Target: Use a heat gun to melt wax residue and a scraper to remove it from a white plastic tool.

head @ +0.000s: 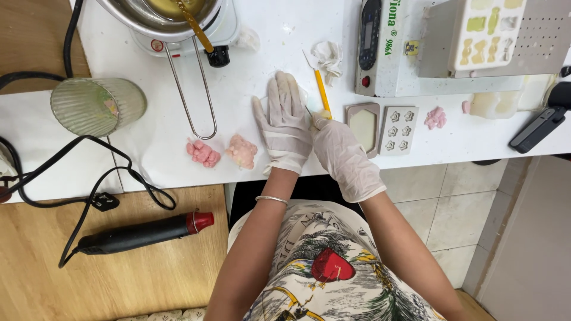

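My left hand (284, 122), in a white glove, lies flat with fingers spread on the white table (148, 137), pressing down on something mostly hidden under the palm. My right hand (342, 154), also gloved, grips a thin yellow-handled tool (322, 90) whose tip meets the table beside my left hand's fingers. Two small moulded figures lie to the left of that hand: a pink one (203, 153) and a paler peach one (241, 151).
A pot on a small heater (178, 24) with a wire handle stands at the back. A ribbed glass (98, 106), black cables, a black and red heat tool (143, 233), silicone moulds (398, 129), a pink piece (435, 117), crumpled tissue (327, 56) and a grey machine (386, 53) surround me.
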